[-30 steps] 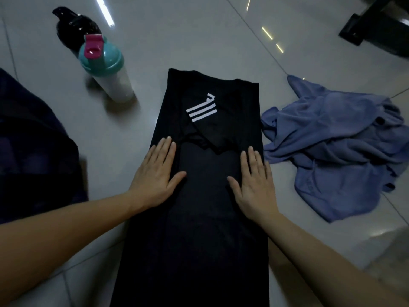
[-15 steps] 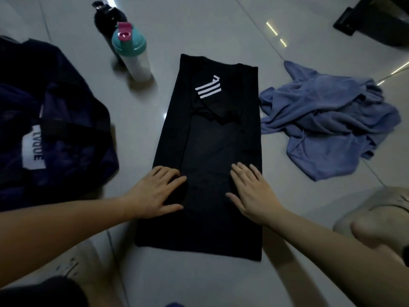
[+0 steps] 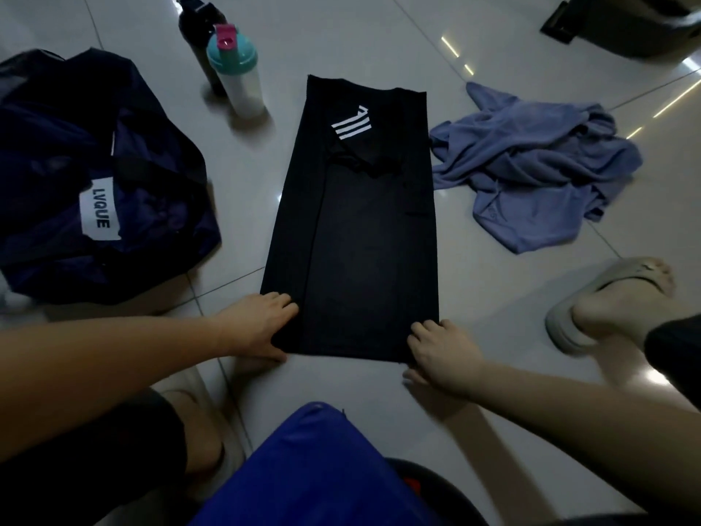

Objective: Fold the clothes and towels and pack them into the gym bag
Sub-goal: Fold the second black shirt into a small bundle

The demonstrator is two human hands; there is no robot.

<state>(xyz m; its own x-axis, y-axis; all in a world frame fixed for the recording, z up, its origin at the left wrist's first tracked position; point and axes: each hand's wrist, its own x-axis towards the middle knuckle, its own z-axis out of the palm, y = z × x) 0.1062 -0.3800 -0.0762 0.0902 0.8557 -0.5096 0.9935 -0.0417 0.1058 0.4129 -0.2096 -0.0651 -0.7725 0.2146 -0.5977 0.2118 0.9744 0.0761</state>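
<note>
The black shirt point(image 3: 360, 241) lies flat, left hand point(image 3: 261, 324) and right hand point(image 3: 442, 353) pinching its near corners

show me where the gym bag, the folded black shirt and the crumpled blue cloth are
gym bag point(image 3: 49, 206): head view, dark fabric left of the white label
black shirt point(image 3: 360, 241): head view, flat middle of the folded panel
blue cloth point(image 3: 531, 172): head view, middle of the crumpled heap

Gym bag point(image 3: 151, 191) partly off-frame left

You can read "LVQUE" in dark letters on a white label point(image 3: 100, 213) on the navy gym bag point(image 3: 151, 176) at your left.
</note>
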